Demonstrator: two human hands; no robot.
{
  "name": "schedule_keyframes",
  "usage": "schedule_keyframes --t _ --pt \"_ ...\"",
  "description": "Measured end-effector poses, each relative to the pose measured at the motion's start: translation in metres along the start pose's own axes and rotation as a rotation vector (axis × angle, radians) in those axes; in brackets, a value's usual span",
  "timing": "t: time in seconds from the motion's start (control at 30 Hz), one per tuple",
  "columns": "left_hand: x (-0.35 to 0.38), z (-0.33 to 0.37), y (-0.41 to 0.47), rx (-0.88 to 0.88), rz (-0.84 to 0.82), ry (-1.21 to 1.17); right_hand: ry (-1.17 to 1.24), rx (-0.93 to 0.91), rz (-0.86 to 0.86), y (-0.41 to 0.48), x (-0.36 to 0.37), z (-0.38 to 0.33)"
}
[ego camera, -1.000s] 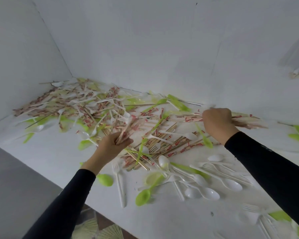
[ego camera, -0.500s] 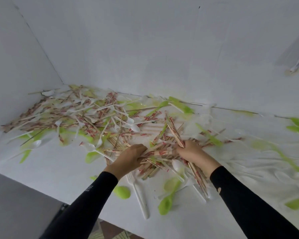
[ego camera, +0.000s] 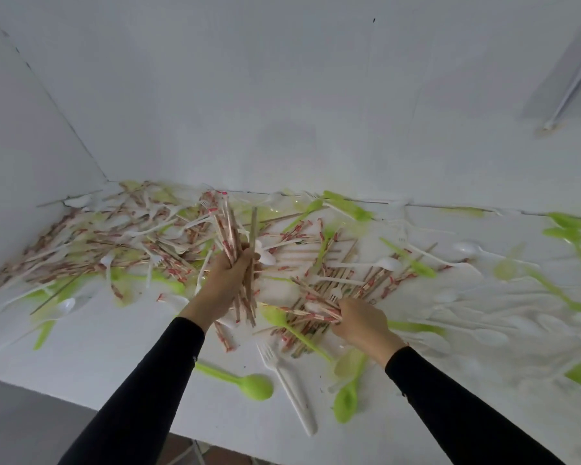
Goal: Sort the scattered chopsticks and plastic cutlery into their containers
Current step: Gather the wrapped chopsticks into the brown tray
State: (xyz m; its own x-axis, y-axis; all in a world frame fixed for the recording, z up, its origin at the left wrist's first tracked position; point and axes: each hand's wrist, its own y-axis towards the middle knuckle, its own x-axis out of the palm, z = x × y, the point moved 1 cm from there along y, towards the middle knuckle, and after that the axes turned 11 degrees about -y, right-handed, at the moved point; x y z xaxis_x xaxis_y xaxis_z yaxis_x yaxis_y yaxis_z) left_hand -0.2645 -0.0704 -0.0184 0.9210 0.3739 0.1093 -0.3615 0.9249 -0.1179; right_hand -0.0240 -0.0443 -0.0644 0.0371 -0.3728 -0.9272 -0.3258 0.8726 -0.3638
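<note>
My left hand grips a thick bundle of paper-wrapped chopsticks, held upright above the white table. Lower and to the right, my right hand pinches a few more wrapped chopsticks at the near edge of the loose chopstick heap. Green spoons and a white fork lie in front of my hands. No container is in view.
A long mixed heap of chopsticks, white cutlery and green cutlery runs along the back wall to the left corner. White spoons and green pieces are scattered at the right. The table's front edge drops off at lower left.
My left hand has lifted its chopstick bundle upright and higher. My right hand has let go of that bundle and moved right and down onto more chopsticks in the heap.
</note>
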Motion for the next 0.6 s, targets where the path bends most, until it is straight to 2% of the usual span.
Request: schedule_keyframes --t 0.07,0.23,0.33,0.5,0.6 --pt "-0.007 -0.003 0.005 -0.033 -0.004 -0.049 0.040 0.020 -0.005 0.000 -0.011 0.011" --pt "0.001 -0.006 0.016 0.026 0.012 0.088 0.275 0.063 0.094 -0.004 -0.050 0.061" --pt "0.037 -0.001 0.014 0.029 -0.144 0.031 0.459 0.076 0.113 -0.012 -0.068 0.089" --pt "0.107 0.008 0.009 0.104 -0.363 0.077 0.645 0.072 0.199 -0.040 -0.095 0.128" --pt "0.146 0.014 0.005 0.188 -0.487 0.228 0.766 0.019 0.242 -0.065 -0.109 0.148"
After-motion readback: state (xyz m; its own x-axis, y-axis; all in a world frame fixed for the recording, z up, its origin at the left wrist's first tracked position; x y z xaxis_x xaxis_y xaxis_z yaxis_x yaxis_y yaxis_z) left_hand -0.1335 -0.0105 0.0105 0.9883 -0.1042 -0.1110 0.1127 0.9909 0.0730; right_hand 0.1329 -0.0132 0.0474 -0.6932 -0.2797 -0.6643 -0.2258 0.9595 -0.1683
